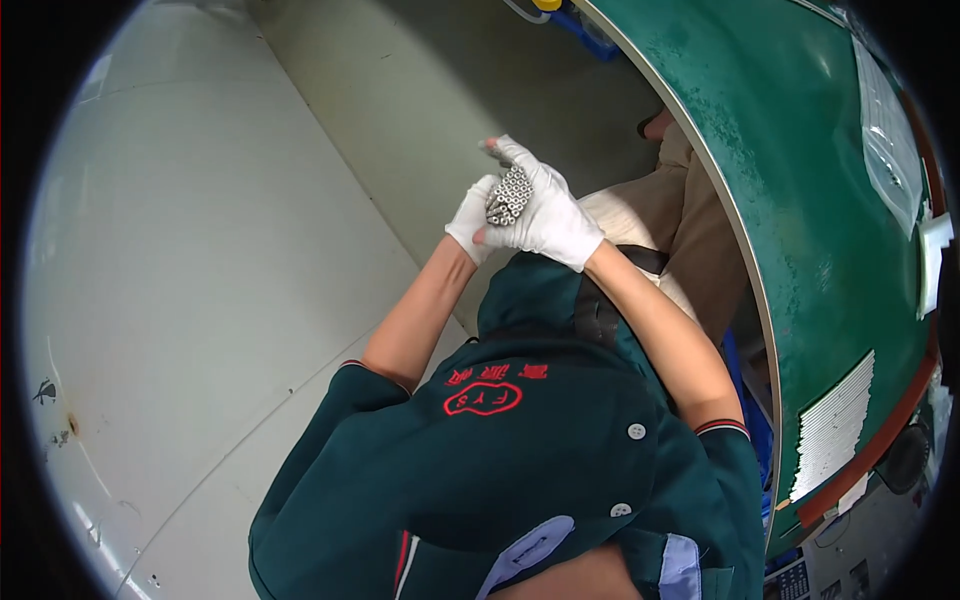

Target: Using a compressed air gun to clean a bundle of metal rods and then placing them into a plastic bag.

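Note:
A tight bundle of thin metal tubes [509, 195] is held between my two hands, its round open ends facing up toward me. My right hand [555, 210], in a white glove with bare fingertips, curls round the bundle's right side, fingers over the far side and thumb across the near side. On the left, my left hand [470, 215], also white-gloved, presses against the bundle; its fingers are mostly hidden behind the tubes and the right hand. The hands are above the floor, left of the green bench. How far the tubes reach downward is hidden.
The curved-looking edge of a green-topped bench [790, 250] runs along my right. On it lie a row of thin white or silvery rods [833, 425] and a clear plastic bag [885, 135]. A blue object [597, 40] stands under the far edge. Pale floor [200, 230] spreads to the left.

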{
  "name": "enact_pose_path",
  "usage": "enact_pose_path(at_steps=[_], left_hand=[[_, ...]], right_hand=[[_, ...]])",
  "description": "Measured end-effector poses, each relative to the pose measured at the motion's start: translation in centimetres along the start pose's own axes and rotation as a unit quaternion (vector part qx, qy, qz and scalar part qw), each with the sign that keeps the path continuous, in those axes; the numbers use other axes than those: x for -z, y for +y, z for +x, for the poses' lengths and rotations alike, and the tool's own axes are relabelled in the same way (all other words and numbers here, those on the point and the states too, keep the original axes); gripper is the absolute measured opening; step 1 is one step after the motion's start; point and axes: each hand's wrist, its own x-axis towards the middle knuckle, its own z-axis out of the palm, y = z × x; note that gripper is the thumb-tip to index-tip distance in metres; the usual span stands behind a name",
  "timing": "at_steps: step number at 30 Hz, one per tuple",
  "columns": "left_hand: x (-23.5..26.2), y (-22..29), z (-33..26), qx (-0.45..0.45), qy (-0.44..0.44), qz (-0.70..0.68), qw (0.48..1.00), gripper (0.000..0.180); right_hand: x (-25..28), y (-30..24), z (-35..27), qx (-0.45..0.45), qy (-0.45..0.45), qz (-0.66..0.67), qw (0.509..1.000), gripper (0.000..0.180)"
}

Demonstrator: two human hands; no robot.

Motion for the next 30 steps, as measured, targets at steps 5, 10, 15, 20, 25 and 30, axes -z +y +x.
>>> enact_pose_path(at_steps=[5,10,15,20,25,30], left_hand=[[5.2,-2.1,4.1,0.071,-0.056,-0.167,0.982,0.017],[9.2,-4.3,6.3,0.071,-0.142,-0.261,0.952,0.018],[5.5,-3.0,5.2,0.128,-0.154,-0.164,0.966,0.019],[5.1,-2.8,5.1,0.123,-0.138,-0.1,0.978,0.012],[5.5,-3.0,5.5,0.139,-0.127,-0.106,0.976,0.024],[5.6,-3.2,5.8,0.153,-0.152,-0.136,0.967,0.025]], right_hand=[[-1.2,1.1,-1.1,-0.073,0.013,0.201,0.977,0.045],[-2.3,2.1,-1.4,-0.032,0.005,0.152,0.988,0.04],[-1.3,3.4,-1.9,-0.022,0.029,0.071,0.997,0.038],[-1.8,3.5,-1.8,-0.076,0.047,0.105,0.991,0.038],[-1.8,3.1,-1.8,-0.075,0.044,0.063,0.994,0.038],[-1.9,3.1,-1.8,-0.078,0.044,0.075,0.993,0.037]])
